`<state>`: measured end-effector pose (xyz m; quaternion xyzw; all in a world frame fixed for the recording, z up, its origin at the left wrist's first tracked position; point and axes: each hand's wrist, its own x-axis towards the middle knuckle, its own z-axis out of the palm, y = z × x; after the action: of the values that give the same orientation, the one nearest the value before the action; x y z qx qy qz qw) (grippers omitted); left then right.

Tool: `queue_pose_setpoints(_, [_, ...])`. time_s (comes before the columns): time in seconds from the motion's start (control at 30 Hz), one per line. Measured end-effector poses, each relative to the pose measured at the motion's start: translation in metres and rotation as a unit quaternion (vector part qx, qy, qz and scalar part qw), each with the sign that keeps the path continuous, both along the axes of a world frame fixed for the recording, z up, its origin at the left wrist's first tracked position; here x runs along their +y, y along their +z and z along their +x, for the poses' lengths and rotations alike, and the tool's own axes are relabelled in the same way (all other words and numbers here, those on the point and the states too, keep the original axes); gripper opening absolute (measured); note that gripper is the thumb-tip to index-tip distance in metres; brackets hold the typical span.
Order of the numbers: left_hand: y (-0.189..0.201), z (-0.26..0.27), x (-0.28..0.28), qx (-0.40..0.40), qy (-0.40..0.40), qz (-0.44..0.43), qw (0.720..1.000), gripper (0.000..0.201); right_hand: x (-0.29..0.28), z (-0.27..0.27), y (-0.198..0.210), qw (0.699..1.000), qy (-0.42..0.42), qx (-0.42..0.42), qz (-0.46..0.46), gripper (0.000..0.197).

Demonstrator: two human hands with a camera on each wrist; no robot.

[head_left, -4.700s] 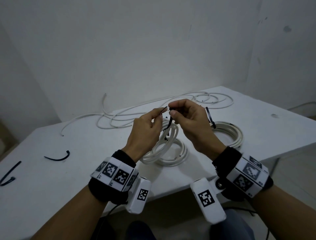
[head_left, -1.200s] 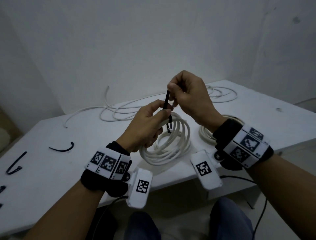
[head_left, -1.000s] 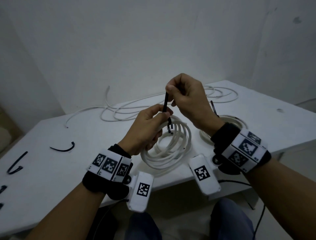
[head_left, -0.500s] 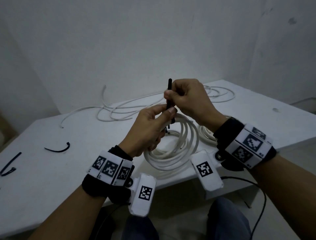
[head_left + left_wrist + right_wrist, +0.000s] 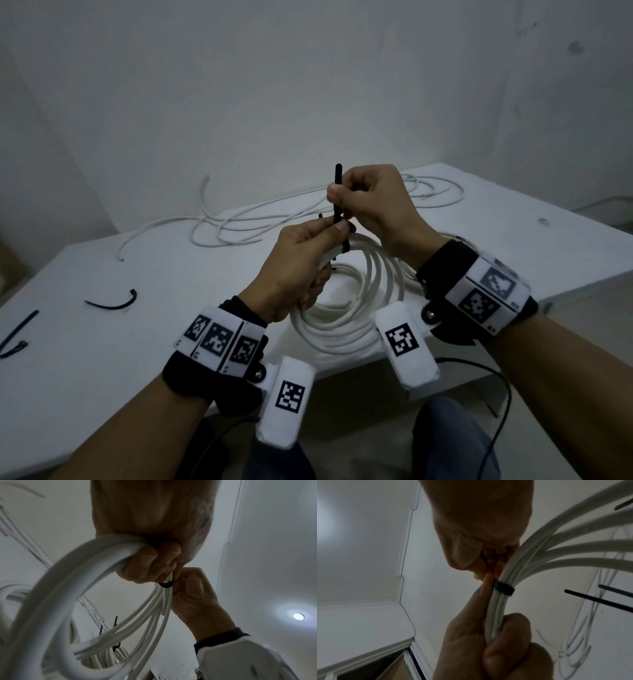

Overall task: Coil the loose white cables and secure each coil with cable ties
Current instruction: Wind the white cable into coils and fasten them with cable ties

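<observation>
A white cable coil (image 5: 346,322) is lifted off the table by my left hand (image 5: 301,260), whose fingers curl round its upper strands (image 5: 96,555). A black cable tie (image 5: 338,192) is wrapped tight round those strands (image 5: 503,588), and its free tail stands upright. My right hand (image 5: 370,198) pinches that tail just above the left thumb. The band of the tie (image 5: 165,584) shows below the left fingers. A second coil (image 5: 106,657) with a black tie lies on the table behind, mostly hidden by my right wrist.
Loose white cable (image 5: 239,222) sprawls along the far side of the white table (image 5: 102,359), ending in loops at the far right (image 5: 438,195). Spare black ties lie at the left (image 5: 113,301) and at the left edge (image 5: 17,335). The table's front edge is near my wrists.
The right hand has drawn the tie's tail up through its head, so the loop has closed tight round the strands. The left hand has kept its grip on the coil.
</observation>
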<state>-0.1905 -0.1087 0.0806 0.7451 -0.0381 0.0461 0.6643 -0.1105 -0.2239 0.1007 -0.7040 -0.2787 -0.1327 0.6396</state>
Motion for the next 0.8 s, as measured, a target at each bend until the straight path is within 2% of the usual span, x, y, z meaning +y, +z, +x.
queue_pose_setpoints(0.17, [0.006,0.004,0.005,0.030,-0.023,-0.052,0.998,0.022,-0.010,-0.008,0.002,0.998,0.052,-0.033,-0.006,0.021])
queue_pose_setpoints(0.23, [0.012,0.006,0.007,0.025,-0.023,-0.066,0.997,0.023,-0.021,-0.008,0.001,0.995,0.082,-0.022,-0.061,0.027])
queue_pose_setpoints(0.3, [0.019,0.009,0.011,0.011,-0.017,-0.069,0.997,0.027,-0.031,-0.010,-0.009,0.987,0.076,0.013,-0.142,0.040])
queue_pose_setpoints(0.37, [0.022,0.012,0.013,0.012,-0.012,-0.068,0.998,0.035,-0.035,-0.015,-0.021,0.983,0.062,0.030,-0.170,0.049])
queue_pose_setpoints(0.43, [0.021,0.014,0.011,0.021,-0.011,-0.070,0.997,0.047,-0.033,-0.015,-0.028,0.989,0.024,0.013,-0.147,0.048])
queue_pose_setpoints(0.47, [0.019,0.015,0.008,0.024,-0.006,-0.069,0.997,0.047,-0.032,-0.013,-0.030,0.990,-0.006,0.006,-0.138,0.048])
queue_pose_setpoints(0.57, [0.016,0.019,0.007,0.007,0.032,-0.061,0.998,0.034,-0.030,-0.008,-0.032,0.992,-0.040,0.009,-0.122,0.052])
queue_pose_setpoints(0.63, [0.009,0.019,0.009,-0.006,0.070,-0.030,0.997,0.036,-0.031,-0.005,-0.034,0.994,-0.044,0.038,-0.095,0.049])
queue_pose_setpoints(0.73, [-0.015,0.014,0.001,-0.031,0.117,0.030,0.992,0.021,-0.033,-0.001,-0.039,0.993,-0.050,0.093,-0.042,0.042])
queue_pose_setpoints(0.8, [-0.031,0.016,-0.003,-0.052,0.181,0.032,0.982,0.019,-0.032,0.000,-0.045,0.991,-0.043,0.105,-0.067,0.040])
